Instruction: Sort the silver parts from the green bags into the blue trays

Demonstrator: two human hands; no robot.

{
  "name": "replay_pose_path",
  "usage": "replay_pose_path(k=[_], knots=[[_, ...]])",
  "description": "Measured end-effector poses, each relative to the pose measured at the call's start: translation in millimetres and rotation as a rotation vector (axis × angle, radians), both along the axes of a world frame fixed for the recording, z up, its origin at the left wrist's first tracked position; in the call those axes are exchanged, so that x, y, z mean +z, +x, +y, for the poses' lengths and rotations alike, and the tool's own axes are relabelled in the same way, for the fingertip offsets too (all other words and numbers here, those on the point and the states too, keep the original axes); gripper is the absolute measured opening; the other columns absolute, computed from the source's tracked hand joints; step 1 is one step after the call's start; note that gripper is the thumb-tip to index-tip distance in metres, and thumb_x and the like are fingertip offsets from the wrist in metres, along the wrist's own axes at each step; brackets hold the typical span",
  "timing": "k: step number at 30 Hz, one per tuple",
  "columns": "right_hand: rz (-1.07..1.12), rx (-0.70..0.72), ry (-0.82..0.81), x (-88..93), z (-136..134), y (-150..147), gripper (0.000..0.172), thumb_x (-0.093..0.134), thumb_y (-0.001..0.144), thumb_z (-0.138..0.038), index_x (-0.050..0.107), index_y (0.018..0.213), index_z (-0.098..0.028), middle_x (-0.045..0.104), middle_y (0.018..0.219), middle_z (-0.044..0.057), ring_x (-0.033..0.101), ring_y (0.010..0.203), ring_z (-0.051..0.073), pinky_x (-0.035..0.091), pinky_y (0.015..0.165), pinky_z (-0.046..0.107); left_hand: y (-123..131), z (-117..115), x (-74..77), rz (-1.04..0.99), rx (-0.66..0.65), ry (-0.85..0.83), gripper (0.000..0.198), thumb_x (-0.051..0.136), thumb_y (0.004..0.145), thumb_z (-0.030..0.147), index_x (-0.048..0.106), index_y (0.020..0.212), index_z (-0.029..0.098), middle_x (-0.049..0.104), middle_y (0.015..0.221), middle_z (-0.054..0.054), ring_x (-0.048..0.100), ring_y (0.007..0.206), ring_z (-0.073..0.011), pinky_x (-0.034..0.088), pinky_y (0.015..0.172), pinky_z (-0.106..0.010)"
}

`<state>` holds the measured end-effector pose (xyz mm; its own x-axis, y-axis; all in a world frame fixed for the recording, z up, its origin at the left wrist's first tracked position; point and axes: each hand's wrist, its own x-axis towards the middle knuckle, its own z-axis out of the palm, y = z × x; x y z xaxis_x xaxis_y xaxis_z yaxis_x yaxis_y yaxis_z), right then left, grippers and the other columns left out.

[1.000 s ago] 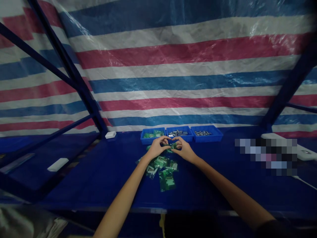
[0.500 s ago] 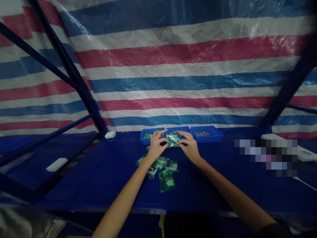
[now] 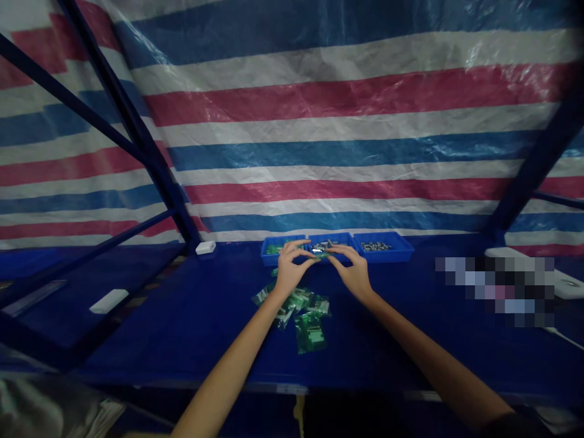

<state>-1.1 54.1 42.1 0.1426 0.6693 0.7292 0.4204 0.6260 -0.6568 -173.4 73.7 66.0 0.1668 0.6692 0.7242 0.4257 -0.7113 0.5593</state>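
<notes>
the left hand (image 3: 288,271) and the right hand (image 3: 354,272) both pinch, with thumb and first fingers closed, a small green piece (image 3: 321,255) between them, just over the middle blue tray (image 3: 344,236), behind the green packets (image 3: 298,304).

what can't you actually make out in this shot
Head view, the only one:
1. The small piece pinched between the left hand and right hand: too small, partly covered by fingers.
2. The contents of the blue trays: too small and dim, and the hands overlap the middle tray.
3. A pixelated patch on the right hides what lies there.
</notes>
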Motion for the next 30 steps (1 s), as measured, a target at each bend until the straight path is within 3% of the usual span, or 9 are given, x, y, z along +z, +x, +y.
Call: replay_pose_path(k=[5,8,10,12,15,18,23,30], knots=[[0.178,0.073,-0.175,0.2,-0.4,-6.1,0.039,0.061,0.077,-0.038,0.059,0.109,-0.016,0.066,0.074,0.003,0.062,0.072,0.017,0.05,0.076,0.033,5.4,6.2,-9.6,-0.109,-0.079,-0.283,0.026,0.066,0.071,0.042,0.063,0.078,0.017,0.065,0.07,-0.001,0.062,0.073,-0.0174,0.047,0.079,-0.033],[0.247,0.128,-0.249,-2.6,2.4,-5.8,0.048,0.058,0.078,-0.04,0.051,0.117,-0.015,0.063,0.066,0.001,0.062,0.069,0.017,0.05,0.07,0.031,-0.6,17.1,-14.1,-0.12,-0.057,-0.329,0.029,0.064,0.072,0.044,0.062,0.081,0.016,0.063,0.063,0.001,0.061,0.068,-0.0157,0.047,0.077,-0.03],[0.256,0.138,-0.288,-6.7,5.9,-3.8,0.049,0.058,0.077,-0.04,0.049,0.119,-0.016,0.065,0.07,0.002,0.064,0.075,0.018,0.05,0.069,0.03,-13.3,27.0,-13.9,-0.187,0.082,-0.293,0.03,0.061,0.073,0.045,0.062,0.083,0.016,0.065,0.065,0.0,0.062,0.067,-0.0161,0.047,0.072,-0.029],[0.24,0.126,-0.313,-11.3,9.5,-1.8,0.047,0.057,0.077,-0.039,0.049,0.118,-0.016,0.067,0.073,0.004,0.064,0.078,0.019,0.05,0.069,0.03,-32.2,36.6,-11.6,-0.232,0.305,-0.216,0.029,0.059,0.075,0.043,0.062,0.086,0.017,0.067,0.07,-0.002,0.063,0.07,-0.0176,0.047,0.072,-0.029],[0.223,0.116,-0.335,-15.4,12.5,-1.2,0.044,0.058,0.076,-0.038,0.052,0.114,-0.016,0.067,0.073,0.004,0.064,0.076,0.019,0.05,0.068,0.031,-63.0,46.8,-8.0,-0.118,0.607,-0.093,0.025,0.056,0.078,0.039,0.064,0.089,0.018,0.071,0.079,-0.005,0.064,0.082,-0.0213,0.043,0.083,-0.033],[0.232,0.125,-0.343,-13.7,11.6,-2.8,0.041,0.059,0.074,-0.037,0.055,0.11,-0.015,0.067,0.071,0.004,0.064,0.072,0.019,0.049,0.068,0.03,-82.2,51.7,-8.3,-0.011,0.774,-0.095,0.025,0.052,0.082,0.037,0.065,0.094,0.019,0.071,0.082,-0.006,0.063,0.09,-0.0242,0.039,0.086,-0.037],[0.209,0.1,-0.325,-6.8,9.3,-0.1,0.035,0.059,0.074,-0.037,0.059,0.101,-0.015,0.065,0.064,0.002,0.062,0.064,0.017,0.048,0.063,0.028,-81.4,55.1,-15.7,0.165,0.782,-0.147,0.029,0.047,0.084,0.035,0.066,0.099,0.02,0.071,0.085,-0.007,0.059,0.09,-0.0254,0.035,0.085,-0.039],[-0.022,0.01,-0.336,-10.9,10.9,4.8,0.018,0.058,0.071,-0.03,0.067,0.082,-0.019,0.064,0.063,0.0,0.061,0.061,0.015,0.047,0.061,0.026,-70.9,59.4,-24.6,0.295,0.761,-0.171,0.031,0.045,0.085,0.028,0.062,0.11,0.021,0.069,0.085,-0.008,0.054,0.094,-0.0272,0.033,0.086,-0.041]])
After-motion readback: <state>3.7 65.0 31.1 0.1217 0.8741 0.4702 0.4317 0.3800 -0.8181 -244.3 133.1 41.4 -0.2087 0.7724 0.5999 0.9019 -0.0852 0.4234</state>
